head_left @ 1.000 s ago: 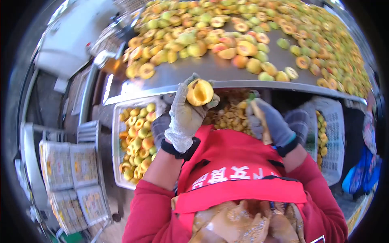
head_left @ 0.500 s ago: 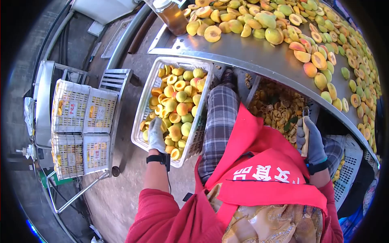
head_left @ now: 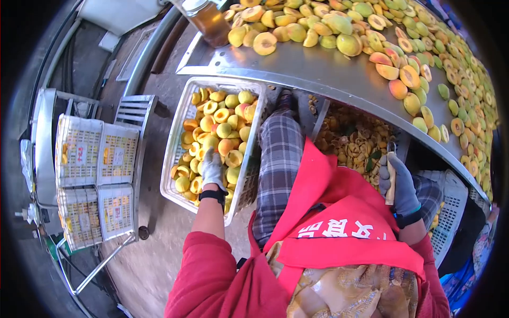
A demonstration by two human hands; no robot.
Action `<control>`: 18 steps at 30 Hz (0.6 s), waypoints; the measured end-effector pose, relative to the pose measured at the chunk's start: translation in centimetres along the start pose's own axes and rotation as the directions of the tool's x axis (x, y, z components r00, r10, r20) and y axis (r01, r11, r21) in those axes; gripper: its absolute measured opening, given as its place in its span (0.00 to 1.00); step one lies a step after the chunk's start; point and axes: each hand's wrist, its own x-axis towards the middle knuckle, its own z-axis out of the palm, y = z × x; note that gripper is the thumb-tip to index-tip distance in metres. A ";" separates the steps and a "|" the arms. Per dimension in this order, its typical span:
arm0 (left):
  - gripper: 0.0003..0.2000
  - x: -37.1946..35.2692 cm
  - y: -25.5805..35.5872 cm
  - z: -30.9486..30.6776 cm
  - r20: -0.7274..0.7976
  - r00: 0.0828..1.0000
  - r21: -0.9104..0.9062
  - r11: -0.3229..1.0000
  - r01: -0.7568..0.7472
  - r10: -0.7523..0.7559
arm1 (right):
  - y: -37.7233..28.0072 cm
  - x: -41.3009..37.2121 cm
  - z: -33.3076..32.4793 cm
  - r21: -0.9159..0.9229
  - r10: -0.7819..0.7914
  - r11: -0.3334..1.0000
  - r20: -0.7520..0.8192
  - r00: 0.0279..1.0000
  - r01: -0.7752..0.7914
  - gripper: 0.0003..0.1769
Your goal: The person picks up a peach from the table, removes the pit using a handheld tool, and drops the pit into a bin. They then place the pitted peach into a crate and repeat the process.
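Your left hand (head_left: 212, 168) lay on the peach halves (head_left: 225, 124) in the white crate (head_left: 175, 139), at nine o'clock from your right hand (head_left: 401, 183). I couldn't tell its grip. Your right hand clasped a wooden-handled knife (head_left: 391, 170).

Light: bright daylight from above; vivid colours
Glare: pale sheen on steel table (head_left: 307, 66)
Shadow: dark beneath the table edge
Edges: fisheye bending; black vignette
Focus: left hand (head_left: 212, 167) crisp; rim softer

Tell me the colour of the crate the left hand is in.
White: the crate, with the left hand among its peach halves, shows best in the head view.
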 end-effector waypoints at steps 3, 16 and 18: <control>0.21 2.0 0.3 -1.0 -0.082 0.996 -0.101 0.994 -0.040 0.031 | 0.5 0.0 -1.0 0.004 -0.041 0.999 0.025 0.999 0.041 0.13; 0.19 -9.9 34.3 11.4 0.413 0.462 -0.490 0.619 -0.614 0.785 | 0.4 0.6 -2.8 0.007 -0.111 0.994 0.123 0.986 0.111 0.13; 0.18 -11.2 36.7 15.3 0.554 0.281 -0.385 0.541 -0.748 0.783 | 0.6 1.2 -3.7 0.022 -0.153 0.988 0.141 0.978 0.152 0.14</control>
